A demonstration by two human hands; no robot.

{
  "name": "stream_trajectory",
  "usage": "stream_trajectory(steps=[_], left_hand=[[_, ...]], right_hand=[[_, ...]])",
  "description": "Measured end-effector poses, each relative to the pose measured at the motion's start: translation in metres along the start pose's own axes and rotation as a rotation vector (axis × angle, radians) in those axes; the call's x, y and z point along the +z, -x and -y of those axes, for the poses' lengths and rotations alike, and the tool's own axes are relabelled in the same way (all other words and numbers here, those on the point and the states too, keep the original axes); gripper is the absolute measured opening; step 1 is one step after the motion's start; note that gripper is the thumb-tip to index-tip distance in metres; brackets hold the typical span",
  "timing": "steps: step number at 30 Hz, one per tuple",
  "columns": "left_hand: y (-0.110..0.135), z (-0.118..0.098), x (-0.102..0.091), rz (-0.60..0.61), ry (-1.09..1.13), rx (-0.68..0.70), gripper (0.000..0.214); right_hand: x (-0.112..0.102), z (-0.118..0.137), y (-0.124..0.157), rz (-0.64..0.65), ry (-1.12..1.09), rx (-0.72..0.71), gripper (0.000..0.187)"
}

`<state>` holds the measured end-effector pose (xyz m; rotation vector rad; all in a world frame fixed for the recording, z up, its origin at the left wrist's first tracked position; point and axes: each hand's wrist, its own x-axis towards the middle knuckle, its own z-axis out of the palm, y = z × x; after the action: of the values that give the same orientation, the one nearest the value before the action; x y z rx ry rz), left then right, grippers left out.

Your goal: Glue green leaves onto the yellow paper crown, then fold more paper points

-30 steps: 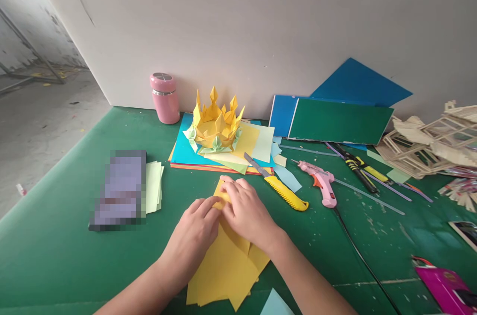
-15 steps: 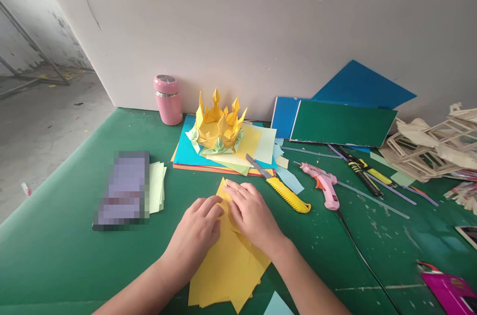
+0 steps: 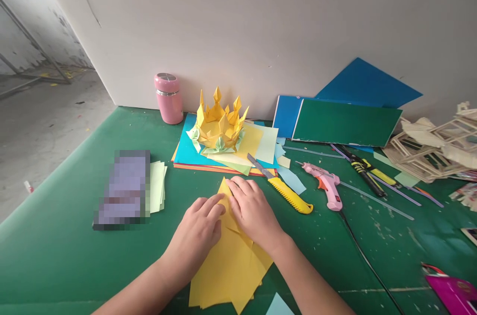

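Note:
Sheets of yellow paper [image 3: 223, 270] lie in a fanned stack in front of me, the top one partly folded with its pointed corner facing away. Bent over the left side of that corner, my left hand [image 3: 199, 228] grips the paper with closed fingers. My right hand [image 3: 255, 213] presses along the right side of the corner, its fingers together and partly covering the fold. Just beyond stands a folded yellow paper crown [image 3: 222, 126] with pale green leaves, on a pile of coloured paper [image 3: 186, 153]. A yellow utility knife [image 3: 290, 196] with its blade out lies right of my right hand.
A pink glue gun [image 3: 328, 183] with a black cord lies to the right. At the back left stands a pink flask [image 3: 169, 101]; a blurred dark device [image 3: 124, 188] rests on green paper slips [image 3: 158, 186]. Green and blue boards [image 3: 343, 121] lean on the wall beside a wooden model [image 3: 428, 146].
The view has shifted slightly, moving things at the right a little rightward. Both hands stay on the yellow paper in nearly the same pose.

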<state>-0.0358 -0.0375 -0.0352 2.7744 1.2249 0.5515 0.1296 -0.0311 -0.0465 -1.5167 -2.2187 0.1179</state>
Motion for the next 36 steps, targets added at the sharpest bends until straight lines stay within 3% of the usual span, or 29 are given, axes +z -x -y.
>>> stream_trajectory(steps=[4, 13, 21, 28, 36], left_hand=[[0.000, 0.000, 0.003, -0.003, -0.018, 0.017, 0.041], [0.001, 0.003, 0.008, -0.007, -0.063, 0.051, 0.040], [0.000, 0.001, 0.002, 0.005, -0.077, 0.029, 0.038], [-0.001, 0.000, 0.001, -0.012, -0.065, 0.032, 0.039], [0.000, 0.000, 0.001, -0.018, -0.043, 0.032, 0.039]], right_hand=[[-0.001, 0.002, -0.003, 0.044, 0.033, 0.000, 0.041], [-0.002, 0.001, -0.009, 0.070, 0.112, 0.007, 0.042], [-0.020, 0.009, 0.002, 0.186, 0.155, 0.043, 0.038], [-0.027, 0.007, 0.023, 0.103, 0.156, 0.023, 0.034], [-0.039, -0.001, 0.041, 0.023, -0.133, -0.108, 0.029]])
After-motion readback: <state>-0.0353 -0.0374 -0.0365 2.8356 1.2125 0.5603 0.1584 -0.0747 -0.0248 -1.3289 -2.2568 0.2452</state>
